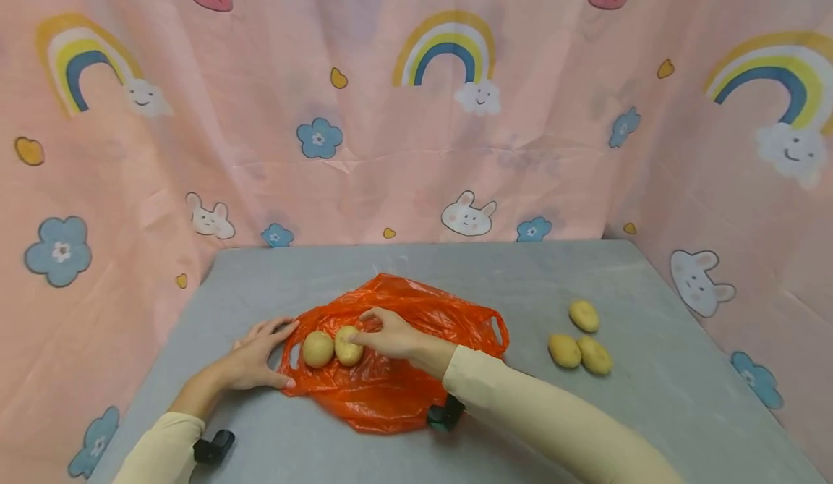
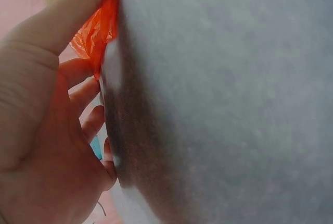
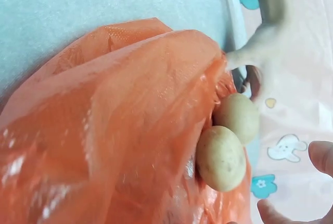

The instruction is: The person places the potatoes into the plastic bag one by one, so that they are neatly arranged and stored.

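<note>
A red-orange plastic bag (image 1: 416, 390) lies spread on the table, its handle loops to the left and right. Two potatoes, a rounder one (image 1: 317, 349) and a longer one (image 3: 221, 158), sit side by side on its left part. At the bag's left edge, my left hand (image 1: 254, 361) rests with thumb and fingers spread apart, the tips touching the plastic. My right hand (image 1: 393, 336) hovers just right of the longer potato. In the right wrist view its fingers (image 3: 321, 157) are parted, with a gap between them and the potatoes.
Several more items stand apart: three potatoes (image 1: 595, 356) lie loose on the right side of the grey table (image 1: 494, 267). A pink patterned curtain (image 1: 390, 202) hangs behind the table and along both sides.
</note>
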Motion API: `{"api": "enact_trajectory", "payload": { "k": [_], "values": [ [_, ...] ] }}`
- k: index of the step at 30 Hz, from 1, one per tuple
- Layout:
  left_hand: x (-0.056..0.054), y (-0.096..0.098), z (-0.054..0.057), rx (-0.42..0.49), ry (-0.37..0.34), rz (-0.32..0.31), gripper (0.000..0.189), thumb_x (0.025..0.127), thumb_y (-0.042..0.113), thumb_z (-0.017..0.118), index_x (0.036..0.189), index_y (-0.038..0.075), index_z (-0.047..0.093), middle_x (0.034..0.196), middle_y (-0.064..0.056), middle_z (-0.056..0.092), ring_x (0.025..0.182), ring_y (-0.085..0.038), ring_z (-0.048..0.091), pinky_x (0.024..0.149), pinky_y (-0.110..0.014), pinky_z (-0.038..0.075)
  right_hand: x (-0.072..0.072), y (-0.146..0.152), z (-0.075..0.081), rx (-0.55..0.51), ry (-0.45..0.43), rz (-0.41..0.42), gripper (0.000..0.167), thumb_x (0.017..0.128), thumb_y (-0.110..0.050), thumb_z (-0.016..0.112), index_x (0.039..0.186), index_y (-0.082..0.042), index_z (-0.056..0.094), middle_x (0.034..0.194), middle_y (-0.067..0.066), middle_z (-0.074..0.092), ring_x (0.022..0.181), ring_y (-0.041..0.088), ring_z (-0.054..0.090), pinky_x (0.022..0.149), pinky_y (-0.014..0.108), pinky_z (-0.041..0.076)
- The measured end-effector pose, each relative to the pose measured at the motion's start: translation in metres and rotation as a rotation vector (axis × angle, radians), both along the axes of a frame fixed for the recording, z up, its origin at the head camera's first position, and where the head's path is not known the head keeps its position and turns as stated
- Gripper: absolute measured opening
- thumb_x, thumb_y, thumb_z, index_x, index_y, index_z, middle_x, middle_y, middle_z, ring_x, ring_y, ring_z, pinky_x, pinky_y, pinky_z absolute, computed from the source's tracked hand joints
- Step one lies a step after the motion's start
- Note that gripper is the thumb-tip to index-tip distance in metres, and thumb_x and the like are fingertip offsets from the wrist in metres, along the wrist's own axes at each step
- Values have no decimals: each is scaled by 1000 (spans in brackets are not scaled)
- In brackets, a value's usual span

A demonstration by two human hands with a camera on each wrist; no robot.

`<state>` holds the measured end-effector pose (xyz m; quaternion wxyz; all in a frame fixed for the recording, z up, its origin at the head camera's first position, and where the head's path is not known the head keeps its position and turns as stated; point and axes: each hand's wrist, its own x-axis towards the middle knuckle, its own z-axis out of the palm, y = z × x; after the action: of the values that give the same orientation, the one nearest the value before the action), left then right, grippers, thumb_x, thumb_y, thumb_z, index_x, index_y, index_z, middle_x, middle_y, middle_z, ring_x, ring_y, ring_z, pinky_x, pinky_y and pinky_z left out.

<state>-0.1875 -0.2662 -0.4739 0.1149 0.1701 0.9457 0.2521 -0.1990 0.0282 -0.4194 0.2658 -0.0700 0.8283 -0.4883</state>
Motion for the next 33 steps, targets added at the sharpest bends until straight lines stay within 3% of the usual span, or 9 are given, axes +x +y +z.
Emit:
{"api": "enact_trajectory", "payload": {
  "k": [4,17,22,28,33],
  "values": [
    [0,0,-1,-11,11,-5,109,70,47,89,157,7,37,161,-18,31,144,-52,23,100,-84,20,3,9,6,-17,-8,10,55,95,-36,69,142,-12,53,149,18,47,118,29,56,93,49,50],
    [1,0,-1,-14,9,0,108,71,48,88,157,8,36,162,-19,29,145,-51,23,100,-86,18,8,34,21,-42,38,72,51,97,-39,66,141,-14,55,153,15,46,139,35,46,108,57,43],
    [-1,-1,0,-12,12,-3,108,72,48,88,157,7,35,162,-20,29,145,-51,23,100,-85,19,4,45,26,-42,40,108,49,97,-43,66,140,-21,56,156,11,44,143,34,43,110,58,40],
    [-3,0,0,-17,14,-1,109,72,48,88,158,8,35,162,-19,29,146,-51,22,100,-87,16,-1,59,32,-52,54,111,49,99,-41,63,142,-19,53,157,12,42,135,34,51,108,56,43],
    [-2,-2,-1,-13,6,4,108,72,48,88,158,8,35,162,-19,29,146,-51,22,100,-87,16,-6,73,34,-78,75,109,48,102,-36,59,145,-16,49,160,14,39,144,37,41,112,60,37]
  ]
}}
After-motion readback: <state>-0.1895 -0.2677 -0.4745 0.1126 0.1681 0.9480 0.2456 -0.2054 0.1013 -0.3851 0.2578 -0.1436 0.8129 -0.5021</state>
